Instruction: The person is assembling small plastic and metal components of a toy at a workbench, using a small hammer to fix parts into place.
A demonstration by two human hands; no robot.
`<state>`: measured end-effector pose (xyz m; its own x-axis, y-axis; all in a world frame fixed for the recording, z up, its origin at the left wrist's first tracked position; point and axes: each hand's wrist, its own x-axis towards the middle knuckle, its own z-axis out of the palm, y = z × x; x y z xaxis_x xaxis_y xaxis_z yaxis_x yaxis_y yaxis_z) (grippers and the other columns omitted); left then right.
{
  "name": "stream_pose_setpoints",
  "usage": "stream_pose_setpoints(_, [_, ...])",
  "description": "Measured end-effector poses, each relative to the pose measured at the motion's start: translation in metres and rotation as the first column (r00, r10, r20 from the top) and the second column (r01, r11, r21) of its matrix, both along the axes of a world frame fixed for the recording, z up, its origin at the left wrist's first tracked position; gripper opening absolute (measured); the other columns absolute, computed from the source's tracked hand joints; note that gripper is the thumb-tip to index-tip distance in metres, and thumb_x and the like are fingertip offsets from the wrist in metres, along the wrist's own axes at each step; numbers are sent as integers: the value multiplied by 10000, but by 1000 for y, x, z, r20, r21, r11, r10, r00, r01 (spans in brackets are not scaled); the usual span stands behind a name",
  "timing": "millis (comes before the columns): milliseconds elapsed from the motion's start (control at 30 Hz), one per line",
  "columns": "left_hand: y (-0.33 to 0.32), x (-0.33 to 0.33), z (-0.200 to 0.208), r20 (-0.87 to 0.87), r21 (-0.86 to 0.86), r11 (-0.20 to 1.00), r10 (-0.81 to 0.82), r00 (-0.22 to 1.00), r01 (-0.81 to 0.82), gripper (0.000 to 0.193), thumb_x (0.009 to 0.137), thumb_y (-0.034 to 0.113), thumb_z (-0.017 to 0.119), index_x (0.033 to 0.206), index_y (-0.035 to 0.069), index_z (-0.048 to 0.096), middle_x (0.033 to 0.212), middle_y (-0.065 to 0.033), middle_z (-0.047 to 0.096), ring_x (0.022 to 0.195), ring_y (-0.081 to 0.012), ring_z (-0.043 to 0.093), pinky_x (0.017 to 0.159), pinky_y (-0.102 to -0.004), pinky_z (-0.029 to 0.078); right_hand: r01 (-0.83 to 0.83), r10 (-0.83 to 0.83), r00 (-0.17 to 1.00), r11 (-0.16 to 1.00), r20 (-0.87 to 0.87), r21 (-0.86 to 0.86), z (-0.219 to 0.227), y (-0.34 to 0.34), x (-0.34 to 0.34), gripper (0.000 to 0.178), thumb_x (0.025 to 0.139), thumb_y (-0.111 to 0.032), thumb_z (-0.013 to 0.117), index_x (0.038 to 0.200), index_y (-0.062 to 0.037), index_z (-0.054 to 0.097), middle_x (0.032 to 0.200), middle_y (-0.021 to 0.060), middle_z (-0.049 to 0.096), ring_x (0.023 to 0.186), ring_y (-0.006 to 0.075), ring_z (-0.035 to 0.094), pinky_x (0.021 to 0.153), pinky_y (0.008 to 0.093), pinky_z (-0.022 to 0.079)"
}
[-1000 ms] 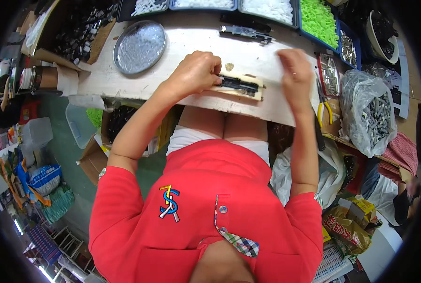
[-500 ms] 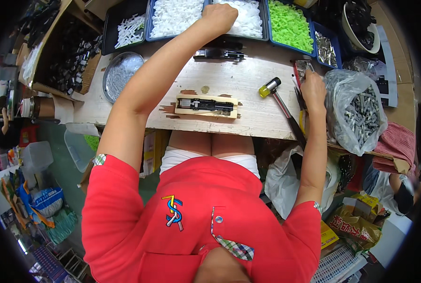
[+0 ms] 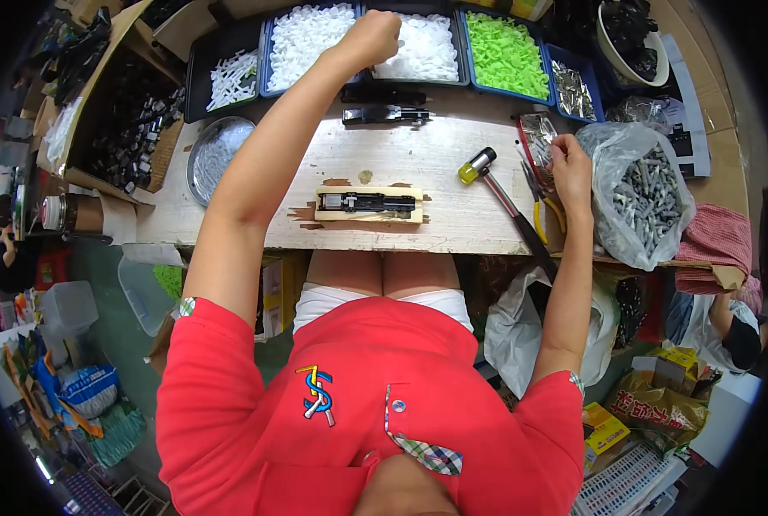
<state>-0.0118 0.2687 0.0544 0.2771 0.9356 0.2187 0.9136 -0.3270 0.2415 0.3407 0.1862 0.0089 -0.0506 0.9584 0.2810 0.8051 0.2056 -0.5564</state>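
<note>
Left hand (image 3: 373, 36) reaches far forward, fist closed over the tray of white plastic parts (image 3: 418, 47) at the back of the worktop (image 3: 453, 150); whether the grip holds a piece cannot be told. Right hand (image 3: 570, 163) at the right edge, fingers curled into a small tray of metal parts (image 3: 537, 138), grip narrow, contents not discernible. Between the arms, near the front edge: wooden jig (image 3: 369, 205) carrying a black assembly, untouched. Just right of it, yellow-headed mallet (image 3: 497, 191). Clear bag of grey screws (image 3: 646, 193) beside the right hand. Green parts tray (image 3: 504, 53) at the back.
</note>
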Motion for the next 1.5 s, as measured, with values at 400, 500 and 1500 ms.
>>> stream_pose_setpoints(400, [-108,-1,13,950,-309,855,295,99,416,173,849,105,559,972,-15,582,763,-49,559,626,-104,551,513,-219,458,-330,120,635,935,-763,-128,39,-50,-75,51,849,-84,541,866,-44,567,714,-34,514,598,25,443,508,164,350])
stream_pose_setpoints(500, [-157,7,-12,949,-226,805,310,-64,549,196,803,47,600,985,-22,580,789,-74,580,634,-124,563,519,-224,469,-478,200,578,869,-791,-130,52,-73,-117,38,847,-67,543,848,-32,555,734,-37,512,655,28,460,572,166,375])
stream_pose_setpoints(1500, [-244,2,-41,844,-303,897,410,-346,323,115,815,78,608,879,-17,593,702,-103,606,515,-122,573,381,-218,457,-551,614,763,781,-201,293,32,-119,-199,87,715,-24,615,801,-35,609,750,71,586,648,233,584,561,308,458])
